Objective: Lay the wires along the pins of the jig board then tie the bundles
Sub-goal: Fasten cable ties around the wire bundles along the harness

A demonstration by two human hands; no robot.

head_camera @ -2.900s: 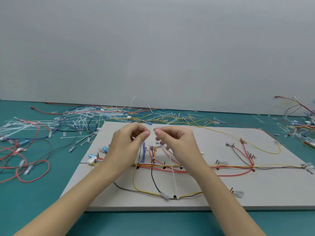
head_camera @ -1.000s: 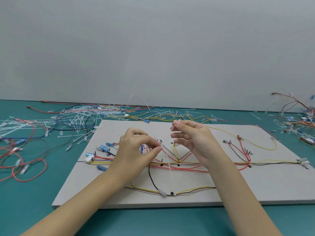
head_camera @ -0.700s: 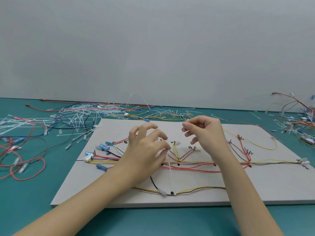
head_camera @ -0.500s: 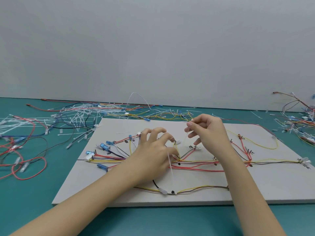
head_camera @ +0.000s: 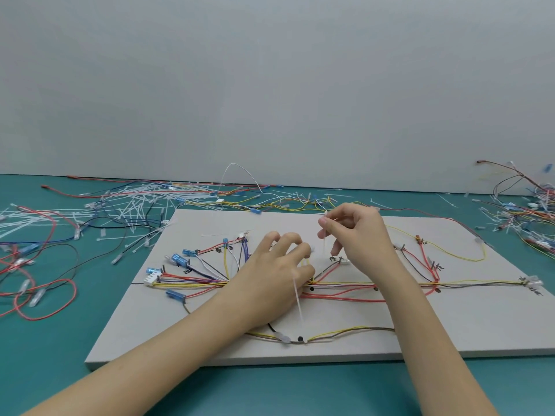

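Observation:
The grey jig board (head_camera: 450,319) lies on the teal table with red, yellow, black and blue wires laid along its pins. The main bundle (head_camera: 354,285) runs left to right across the middle. My left hand (head_camera: 270,277) sits on the board, its curled thumb and fingers pinching the wires where the branches meet. My right hand (head_camera: 357,235) hovers just behind it and pinches the top of a white cable tie (head_camera: 324,247), which hangs down toward that junction. Another tie's tail (head_camera: 298,298) stands by my left thumb, above the lower wire loop (head_camera: 345,329).
A heap of loose white cable ties and spare wires (head_camera: 129,205) covers the table left of and behind the board. More wires with connectors (head_camera: 528,217) are piled at the far right. Red wire loops (head_camera: 39,298) lie at the left edge. A plain wall stands behind.
Both hands came down from holding the tie in the air. My left hand moved right onto the wire junction. My right hand drew the tie upward and slightly right.

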